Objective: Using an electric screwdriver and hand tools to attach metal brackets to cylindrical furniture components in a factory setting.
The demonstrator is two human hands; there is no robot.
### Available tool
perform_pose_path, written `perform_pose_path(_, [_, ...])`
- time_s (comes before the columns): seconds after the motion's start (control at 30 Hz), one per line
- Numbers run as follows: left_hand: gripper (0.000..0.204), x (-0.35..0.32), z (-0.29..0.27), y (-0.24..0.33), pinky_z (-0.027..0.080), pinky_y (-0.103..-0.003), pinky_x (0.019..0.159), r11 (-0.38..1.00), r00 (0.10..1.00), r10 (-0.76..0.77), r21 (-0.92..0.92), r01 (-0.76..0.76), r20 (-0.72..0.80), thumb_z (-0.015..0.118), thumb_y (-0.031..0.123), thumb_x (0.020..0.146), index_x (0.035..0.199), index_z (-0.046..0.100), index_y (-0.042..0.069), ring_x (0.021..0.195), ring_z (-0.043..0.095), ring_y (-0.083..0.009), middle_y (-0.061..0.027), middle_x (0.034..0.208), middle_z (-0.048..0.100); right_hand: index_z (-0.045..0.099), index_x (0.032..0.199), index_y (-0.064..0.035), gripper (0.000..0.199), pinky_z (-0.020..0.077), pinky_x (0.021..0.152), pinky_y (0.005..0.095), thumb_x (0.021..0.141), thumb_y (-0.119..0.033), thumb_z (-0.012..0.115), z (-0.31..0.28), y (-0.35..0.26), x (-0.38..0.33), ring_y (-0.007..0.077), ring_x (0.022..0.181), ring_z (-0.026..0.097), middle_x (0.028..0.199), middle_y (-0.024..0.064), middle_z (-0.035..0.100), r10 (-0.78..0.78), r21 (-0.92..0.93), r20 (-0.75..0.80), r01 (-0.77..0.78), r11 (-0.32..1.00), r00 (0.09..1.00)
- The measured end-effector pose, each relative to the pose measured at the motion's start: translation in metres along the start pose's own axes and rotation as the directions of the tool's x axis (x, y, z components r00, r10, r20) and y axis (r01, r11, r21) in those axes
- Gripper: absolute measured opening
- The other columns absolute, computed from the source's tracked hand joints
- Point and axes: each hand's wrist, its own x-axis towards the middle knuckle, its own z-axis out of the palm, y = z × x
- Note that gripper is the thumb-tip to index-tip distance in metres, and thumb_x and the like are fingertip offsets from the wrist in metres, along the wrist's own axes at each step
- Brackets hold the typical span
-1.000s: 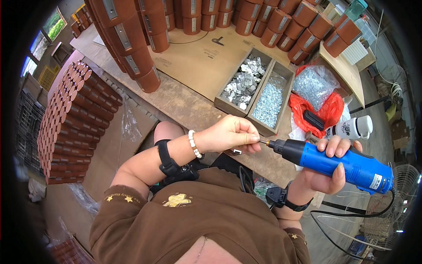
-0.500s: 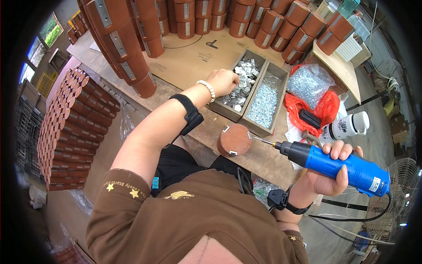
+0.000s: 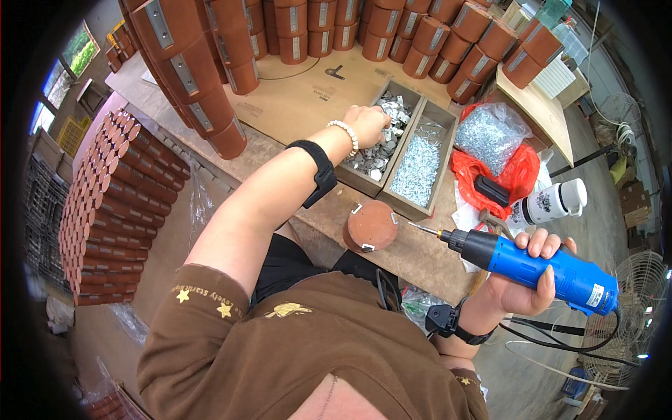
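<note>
Wooden workbench, stacked brown cylinders behind.
The near cylinder bears at least two pale clips, so looks partly fitted; any remaining work is unclear, its side mostly hidden. The right hand wraps a blue screwdriver (bit toward the cylinder); the left hand is among metal pieces, fingertips hidden, pinch impossible to tell.

From close above, the fisheye head camera faces down onto left hand, right hand and workbench.
</note>
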Motion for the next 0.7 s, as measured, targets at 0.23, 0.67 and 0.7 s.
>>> perform_pose_path(0.23, [0.021,0.005,0.005,0.005,0.041,-0.035,0.075,0.997,0.997,-0.074,0.002,0.074,0.015,0.065,0.016,0.065,0.084,0.059,0.013,0.09,0.053,-0.0231,-0.0052,0.087,0.055,0.033,0.114,-0.0027,0.05,0.0431,0.065,0.0345,0.069,-0.01,0.052,-0.001,-0.003,0.0,0.017,0.072,0.044,0.079,0.0077,0.043,-0.012,-0.02,-0.011,0.011,1.0,1.0])
perform_pose_path(0.67, [0.008,0.008,0.005,0.01,0.042,-0.035,0.074,0.997,0.994,0.06,0.05,-0.056,-0.094,0.06,0.014,0.065,0.072,0.062,0.015,0.087,0.053,-0.022,-0.0027,0.083,0.057,0.034,0.114,-0.0025,0.049,0.0432,0.068,0.0346,0.07,-0.012,0.052,-0.007,-0.009,-0.002,0.0172,0.073,0.044,0.081,0.0079,0.043,-0.005,-0.023,-0.041,0.004,1.0,0.999])
perform_pose_path(0.7, [0.007,0.006,0.003,0.009,0.042,-0.035,0.073,0.997,0.989,0.079,0.022,-0.077,-0.128,0.06,0.014,0.065,0.071,0.063,0.014,0.085,0.054,-0.0226,-0.0032,0.082,0.057,0.034,0.114,-0.0023,0.048,0.0431,0.068,0.0347,0.07,-0.012,0.052,-0.008,-0.01,-0.002,0.0172,0.073,0.044,0.081,0.0079,0.044,-0.009,-0.027,-0.043,0.008,1.0,0.999])
